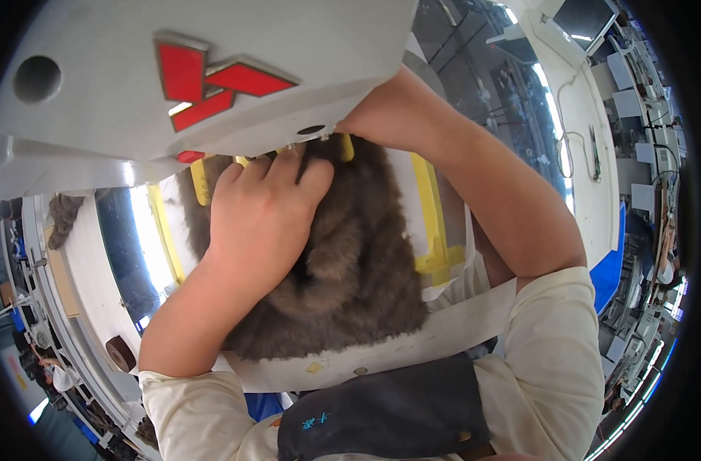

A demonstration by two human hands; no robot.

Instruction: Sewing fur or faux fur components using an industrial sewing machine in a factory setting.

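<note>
A brown fur piece [381,284] lies spread beneath a grey machine head [327,54] with red angular badges. My left hand [266,192] rests on its upper part with the fingers bent into the pile. Its fingertips reach the machine's lower edge, where they are partly hidden. From the right, my right hand [385,111] reaches in behind the machine head. Only the wrist and the back of that hand show; its fingers are out of sight. A thick fold or roll of fur [339,261] stands up in the middle of the piece.
Yellow tape strips [431,207] mark the white work surface on both sides of the fur. A brown roll [120,353] stands at the lower left. Thread snips [594,154] and a thin cord lie on the white table at the right. Dark fur scraps [64,215] lie at the left.
</note>
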